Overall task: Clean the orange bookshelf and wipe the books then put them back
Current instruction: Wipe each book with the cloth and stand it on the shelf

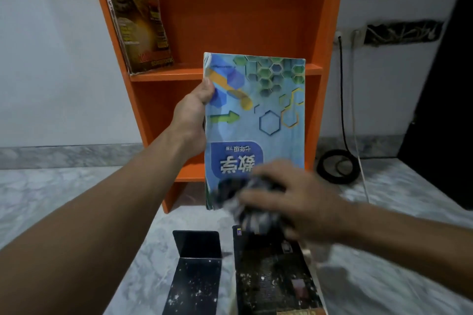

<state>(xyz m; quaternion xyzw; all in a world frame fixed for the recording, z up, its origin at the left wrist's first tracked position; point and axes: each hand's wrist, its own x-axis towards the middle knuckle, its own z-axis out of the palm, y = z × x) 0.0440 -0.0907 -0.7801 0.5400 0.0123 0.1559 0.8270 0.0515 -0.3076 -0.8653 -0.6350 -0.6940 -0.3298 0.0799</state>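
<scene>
Orange bookshelf (230,7) against white wall (51,59), marble floor (76,192). Left hand (194,107) grips blue book (256,110) by its edge; right hand (302,202), blurred, clutches dark cloth (240,202) against the cover.

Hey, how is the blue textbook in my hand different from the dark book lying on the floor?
The blue hexagon-patterned textbook is held upright by the left hand; the black-covered book lies flat on the grey marble floor. The textbook's cover looks bright; the black one is flecked with white specks. The right hand holds a dark crumpled cloth against the textbook only. Both are off the orange bookshelf.
</scene>
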